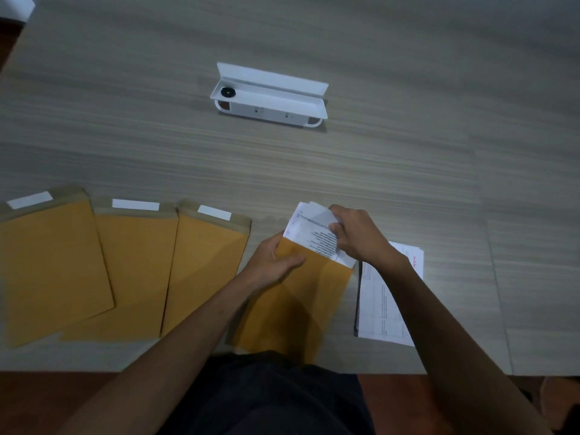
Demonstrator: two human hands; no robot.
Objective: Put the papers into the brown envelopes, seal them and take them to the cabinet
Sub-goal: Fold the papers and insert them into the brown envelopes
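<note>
Table (pixel 314 171): a wide top with pale wood grain; all the things lie on it, and its near edge runs across the bottom of the view.
Three envelopes (pixel 138 271): brown, flat on the left part of the table, side by side and a little overlapping, flaps open toward the far side, each with a white strip on the flap.
Fourth envelope (pixel 301 296): brown, in front of the person, mouth toward the far side.
Paper stack (pixel 381 302): white printed sheets, flat just right of the fourth envelope, partly under the right forearm.
White tray (pixel 270 95): long, far at the centre (a small black round thing sits at its left end).
Folded papers (pixel 310 229): printed, lower part inside the fourth envelope's mouth, upper part outside.
Left hand (pixel 276 262): closed on the envelope's mouth edge.
Right hand (pixel 361 237): fingers closed on the folded papers.
</note>
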